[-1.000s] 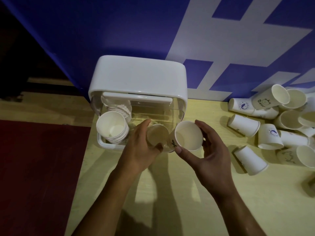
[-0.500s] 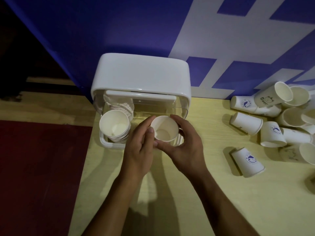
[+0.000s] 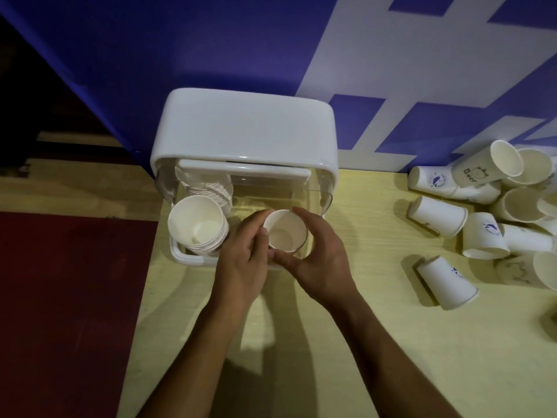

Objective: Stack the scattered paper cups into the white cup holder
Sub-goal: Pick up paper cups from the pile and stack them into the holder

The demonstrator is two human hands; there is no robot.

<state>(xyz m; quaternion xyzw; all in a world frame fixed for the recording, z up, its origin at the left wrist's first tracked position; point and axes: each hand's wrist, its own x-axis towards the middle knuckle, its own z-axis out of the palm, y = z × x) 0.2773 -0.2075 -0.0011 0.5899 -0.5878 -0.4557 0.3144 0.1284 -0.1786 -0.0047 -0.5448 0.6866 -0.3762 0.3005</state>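
inside the white cup holder (image 3: 241, 137) one tall stack of paper cups (image 3: 197, 226) stands at the left while our left hand (image 3: 241, 260) and right hand (image 3: 319, 260) curl around a held cup (image 3: 284, 230) beside it, with many scattered cups (image 3: 488, 224) left on the table (image 3: 361, 342).

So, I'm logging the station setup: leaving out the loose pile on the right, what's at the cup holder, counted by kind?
White cup holder: 1
Stacks of paper cups in it: 2, a front stack and a rear stack
Paper cup in both hands' grip: 1 showing
Hands: 2, left hand and right hand
Total: 6
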